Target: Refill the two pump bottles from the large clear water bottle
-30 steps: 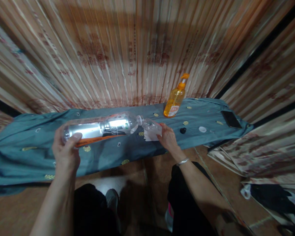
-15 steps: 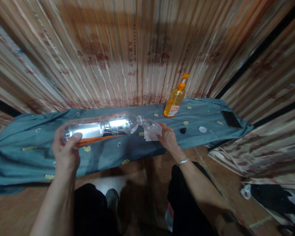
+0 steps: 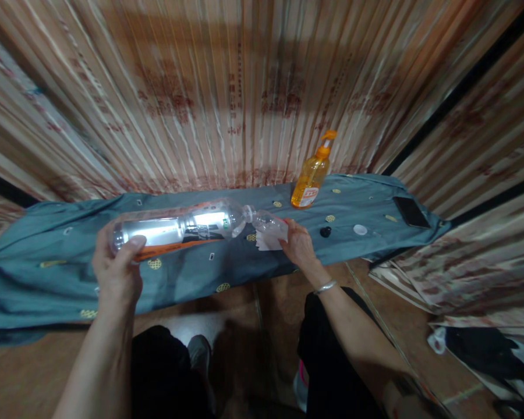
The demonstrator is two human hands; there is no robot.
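My left hand (image 3: pixel 119 256) is closed around the base of a large clear plastic bottle (image 3: pixel 205 224) with a silver and orange label. The bottle lies tipped on its side, its neck pointing right. At its mouth is the narrow end of a smaller clear plastic bottle (image 3: pixel 266 220), neck to neck with it. My right hand (image 3: pixel 300 243) grips the far end of this small bottle, its fingers partly hidden. A ragged white paper-like piece (image 3: pixel 268 238) shows at the small bottle, beside my right fingers.
An orange pump bottle (image 3: pixel 309 180) stands at the back of the teal cloth (image 3: pixel 174 285). Right of my right hand lie a small black cap-like object (image 3: pixel 325 231), a white disc (image 3: pixel 360 230) and a dark phone (image 3: pixel 411 212). Curtains (image 3: pixel 201 87) hang behind.
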